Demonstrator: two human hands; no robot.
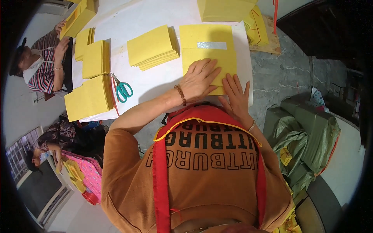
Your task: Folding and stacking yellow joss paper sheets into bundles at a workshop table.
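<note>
A yellow paper sheet [207, 35] lies at the near right of the white-covered table. On it shows a silver foil patch [211, 45]. A yellow layer, a folded flap or a second sheet, I cannot tell which, meets the patch's lower edge. My left hand [201, 79] lies flat on this layer, fingers stretched toward the right. My right hand [237, 96] rests at its near right corner, fingers spread and pointing away from me. Neither hand grips anything. Left of the sheet sits a fanned stack of yellow paper [151, 46].
Green-handled scissors [123, 91] lie beside several yellow paper stacks [87, 97] along the left edge. A larger yellow stack [225, 9] stands at the far side. A person [48, 68] handles yellow paper at the left; another person [58, 141] works below. Green-wrapped bundles [303, 132] stand on the right.
</note>
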